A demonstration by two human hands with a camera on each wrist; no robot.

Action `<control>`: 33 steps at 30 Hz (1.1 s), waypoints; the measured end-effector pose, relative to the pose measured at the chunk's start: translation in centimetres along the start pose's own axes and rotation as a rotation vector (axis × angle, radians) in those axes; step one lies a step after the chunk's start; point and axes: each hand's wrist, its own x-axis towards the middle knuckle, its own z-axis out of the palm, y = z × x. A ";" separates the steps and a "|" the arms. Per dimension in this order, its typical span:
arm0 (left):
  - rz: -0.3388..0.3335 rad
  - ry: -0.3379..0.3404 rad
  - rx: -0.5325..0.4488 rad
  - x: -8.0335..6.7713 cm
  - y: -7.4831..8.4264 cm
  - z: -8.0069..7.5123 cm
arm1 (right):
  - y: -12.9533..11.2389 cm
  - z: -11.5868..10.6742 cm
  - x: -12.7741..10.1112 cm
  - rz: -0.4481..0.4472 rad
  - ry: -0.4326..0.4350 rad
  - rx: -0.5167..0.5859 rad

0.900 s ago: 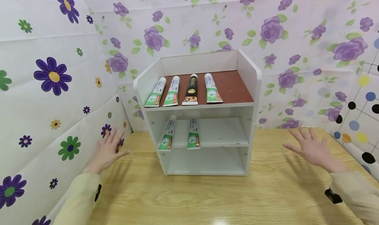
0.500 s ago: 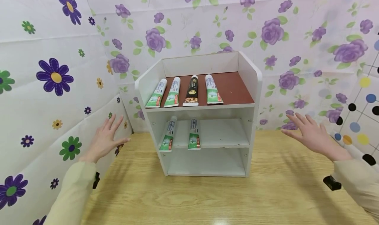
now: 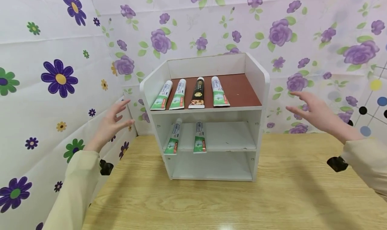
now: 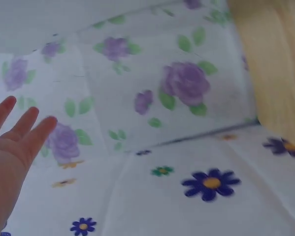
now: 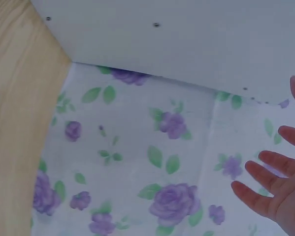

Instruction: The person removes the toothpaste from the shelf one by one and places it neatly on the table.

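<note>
- Far left, I see a white cloth [image 3: 27, 109] with purple and green daisies.
- Before it hangs the left hand [image 3: 107, 124], raised above the bench, fingers apart and slightly bent, gripping nothing; the thumb points toward the shelf unit. My left wrist view agrees on the spread fingers. It has a pale sleeve [image 3: 80, 176] and a black device [image 3: 106, 167] at the wrist.
- Next is the white shelf unit [image 3: 265, 88], standing upright on the wood-grain bench [image 3: 211, 203], well apart from both hands.
- On its brown top board [image 3: 240, 92], four tubes lie with caps toward the back: a green-and-white tube [image 3: 161, 95] near the left wall, a second green-and-white tube [image 3: 178, 94] just beside it, a black tube [image 3: 197, 92], then a fourth, green-and-white tube [image 3: 220, 91], slanted.
- On the middle board [image 3: 229, 136] I count two more green-and-white tubes, one toward the left [image 3: 173, 137] and one left of centre [image 3: 200, 137], their flat ends jutting past the front edge.
- Behind runs a purple rose cloth [image 3: 279, 33].
- To the right, the right hand [image 3: 317, 112] is raised, holding nothing; my right wrist view shows its fingers apart, with the unit's outer side panel [image 5: 186, 39] beyond.
- Far right, I see a dotted cloth [image 3: 376, 85].
</note>
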 end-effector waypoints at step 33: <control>0.116 -0.036 -0.693 6.6 5.6 1.2 | -13.7 -4.0 7.3 -0.187 0.286 0.630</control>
